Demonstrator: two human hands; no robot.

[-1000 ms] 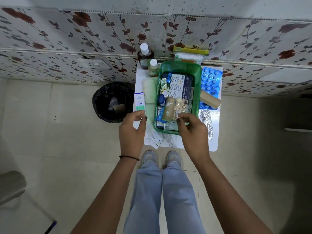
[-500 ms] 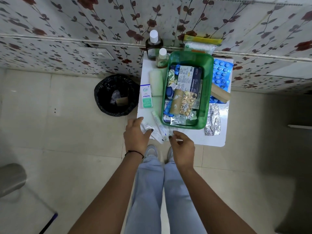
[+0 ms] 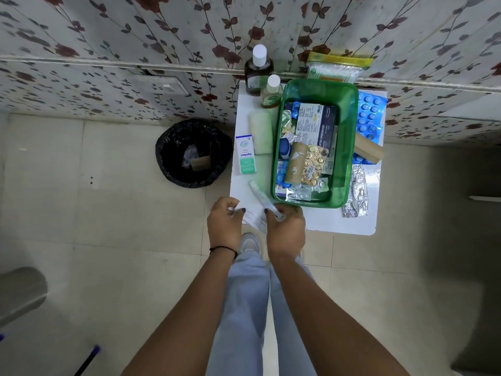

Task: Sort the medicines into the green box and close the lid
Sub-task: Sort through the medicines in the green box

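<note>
Head view caught my right hand [image 3: 286,230] pinching a white tube [image 3: 262,198], left hand [image 3: 225,226] gripping paper sachets [image 3: 253,218], beside the green box [image 3: 349,147]; best lifted together, level.

The green box [image 3: 349,147] is glossy translucent plastic. The table [image 3: 339,221] top is smooth, matt white. The blister strip [image 3: 356,192] beside the box is crinkled silver foil. The bin liner [image 3: 173,147] is shiny black plastic film. The Optibex carton [image 3: 245,154] is printed card.
</note>
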